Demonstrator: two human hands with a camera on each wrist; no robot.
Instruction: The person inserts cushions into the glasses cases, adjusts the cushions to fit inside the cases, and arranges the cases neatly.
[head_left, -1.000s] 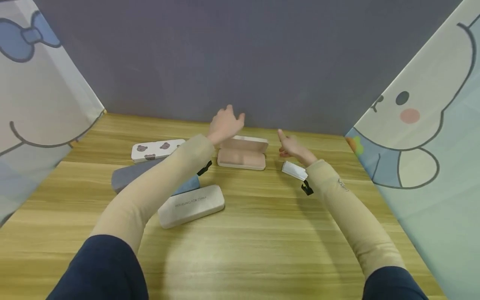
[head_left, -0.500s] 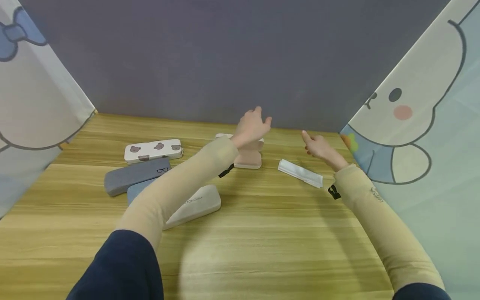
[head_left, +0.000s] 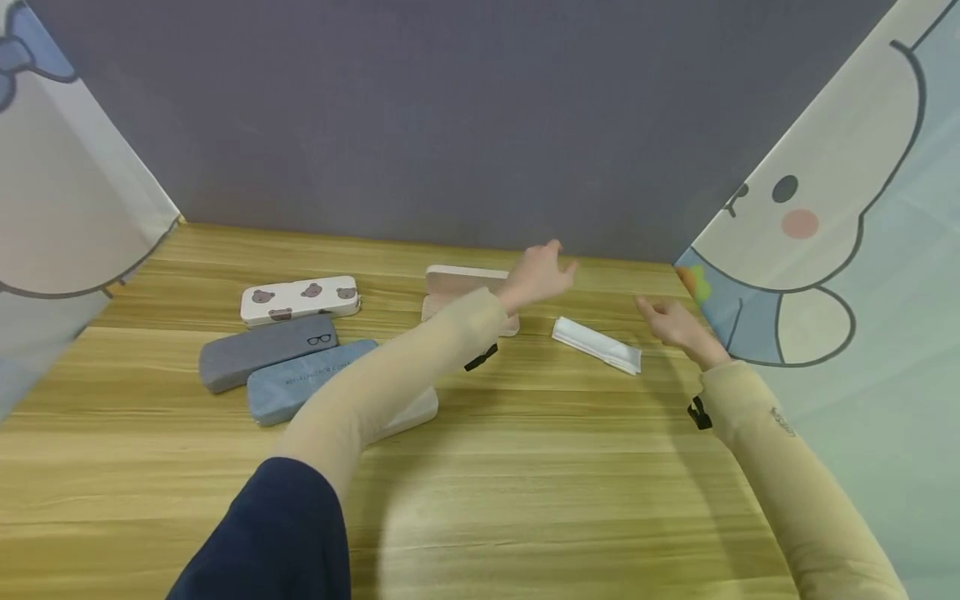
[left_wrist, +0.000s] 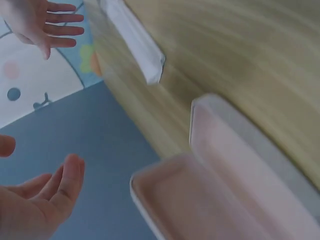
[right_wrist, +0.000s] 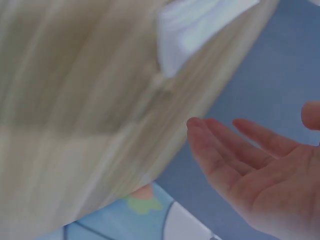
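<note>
My left hand (head_left: 538, 275) hovers above the right end of an open pink-lined glasses case (head_left: 457, 282), with its fingers loosely bent and nothing in them. Part of that case is hidden by the hand and sleeve; the left wrist view shows its lined inside (left_wrist: 190, 200) with nothing in it. Right of the case lies a narrow white folded strip (head_left: 597, 344), perhaps cloth or a packet. My right hand (head_left: 678, 329) is held in the air to the right of the strip. Its fingers (right_wrist: 240, 150) are relaxed and hold nothing in the right wrist view.
Left on the wooden table (head_left: 525, 500) lie a white bear-print case (head_left: 300, 300), a grey glasses case (head_left: 266, 350), a blue case (head_left: 300, 383) and a pale case (head_left: 408, 415), partly behind my left sleeve. A grey wall (head_left: 450, 125) stands behind, with printed cloth panels (head_left: 810, 275) at both sides.
Both hands have moved to the right, the left from behind the open case to over its right end. The right hand has left the white strip's surroundings and come lower. The cases stay put.
</note>
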